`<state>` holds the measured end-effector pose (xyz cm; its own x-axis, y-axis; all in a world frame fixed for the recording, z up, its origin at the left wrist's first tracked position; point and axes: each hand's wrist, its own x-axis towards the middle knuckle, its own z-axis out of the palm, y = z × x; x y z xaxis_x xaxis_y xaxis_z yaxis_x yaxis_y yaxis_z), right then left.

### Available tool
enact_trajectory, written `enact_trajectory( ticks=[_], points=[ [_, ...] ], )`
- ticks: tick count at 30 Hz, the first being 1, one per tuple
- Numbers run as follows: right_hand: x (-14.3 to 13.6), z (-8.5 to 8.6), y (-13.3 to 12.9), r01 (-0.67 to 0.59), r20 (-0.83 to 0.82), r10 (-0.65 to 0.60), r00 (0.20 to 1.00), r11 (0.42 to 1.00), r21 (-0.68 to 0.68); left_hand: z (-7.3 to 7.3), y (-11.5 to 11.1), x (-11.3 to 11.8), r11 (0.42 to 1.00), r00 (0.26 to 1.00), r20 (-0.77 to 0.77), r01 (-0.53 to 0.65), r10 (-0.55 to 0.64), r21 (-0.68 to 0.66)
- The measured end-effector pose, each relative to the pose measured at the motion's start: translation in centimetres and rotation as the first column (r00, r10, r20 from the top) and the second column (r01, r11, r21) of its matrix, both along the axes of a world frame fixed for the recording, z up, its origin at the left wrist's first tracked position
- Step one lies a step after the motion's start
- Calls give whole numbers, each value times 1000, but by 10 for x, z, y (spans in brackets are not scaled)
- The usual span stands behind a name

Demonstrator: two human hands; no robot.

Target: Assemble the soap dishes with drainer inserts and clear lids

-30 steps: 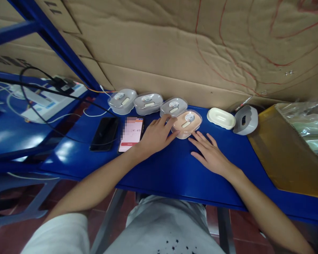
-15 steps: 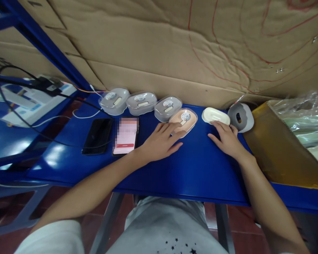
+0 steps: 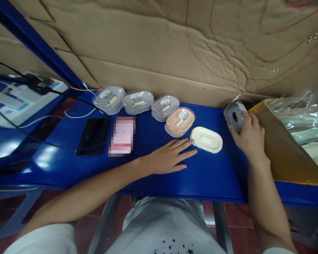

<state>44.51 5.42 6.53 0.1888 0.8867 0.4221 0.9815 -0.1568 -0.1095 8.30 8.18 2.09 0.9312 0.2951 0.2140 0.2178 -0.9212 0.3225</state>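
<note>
My left hand [image 3: 175,157] lies with its fingers spread over the table, its fingertips at the left edge of a cream oval tray [image 3: 206,139] that has a raised middle. Whether they touch it I cannot tell. My right hand [image 3: 250,137] grips a grey rounded shell [image 3: 230,114] with an oval hole, thumb at its near edge and fingers over its right side. Behind my left hand sits a peach oval case [image 3: 179,122] with a round label and a clear cover. Three grey cases [image 3: 165,108] of the same shape stand in a row to its left.
A phone with a lit screen [image 3: 122,135] and a dark phone [image 3: 92,137] lie on the blue table [image 3: 159,185]. At right is an open carton [image 3: 270,148] with plastic-wrapped pieces. Cables and a white power strip [image 3: 29,102] are at left; cardboard [image 3: 148,46] lines the back.
The cream tray has come nearer and left. My right hand has left it and taken hold of the grey shell. My left hand has moved off the peach case towards the tray.
</note>
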Motion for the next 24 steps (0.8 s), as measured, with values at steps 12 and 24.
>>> enact_trajectory(
  ticks=[12, 24],
  points=[
    [-32, 13, -23, -543, -237, 493, 837, 799, -257, -1, 8, 2, 999, 999, 43, 1, -2, 32],
    [-80, 0, -33, -701, -246, 659, 711, 638, -317, 10, 19, -6, 982, 975, 203, -121, 89, 147]
  ],
)
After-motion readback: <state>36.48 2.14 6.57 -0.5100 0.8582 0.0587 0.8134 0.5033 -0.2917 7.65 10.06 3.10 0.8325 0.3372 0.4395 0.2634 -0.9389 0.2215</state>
